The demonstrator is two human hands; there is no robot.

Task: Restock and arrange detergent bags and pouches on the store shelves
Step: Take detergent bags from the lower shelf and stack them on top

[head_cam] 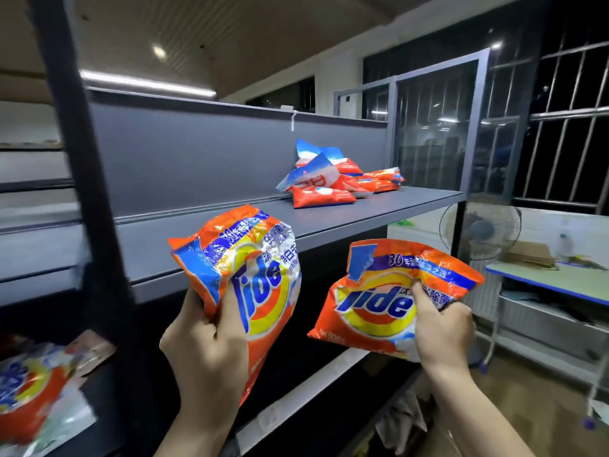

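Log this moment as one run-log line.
left hand: holds Tide bag | right hand: holds second Tide bag | shelf: pile of pouches at back right

Light is coming from overhead: a long fluorescent tube (pixel 148 83) is glowing white at the far left, and a round ceiling lamp (pixel 159 51) is flaring into a soft blob. The room is sitting fairly dim, the windows (pixel 573 127) at right showing black. Glare is bouncing off the crinkled foil of the left Tide bag (pixel 250 278), washing out its upper right. The space under the grey shelf (pixel 362 209) is falling into deep shadow. Motion blur is smearing the bag at near left (pixel 29 387) and the dark upright post (pixel 79 153). Straight lines are bowing toward the edges, and the far fan (pixel 479 225) is looking soft.
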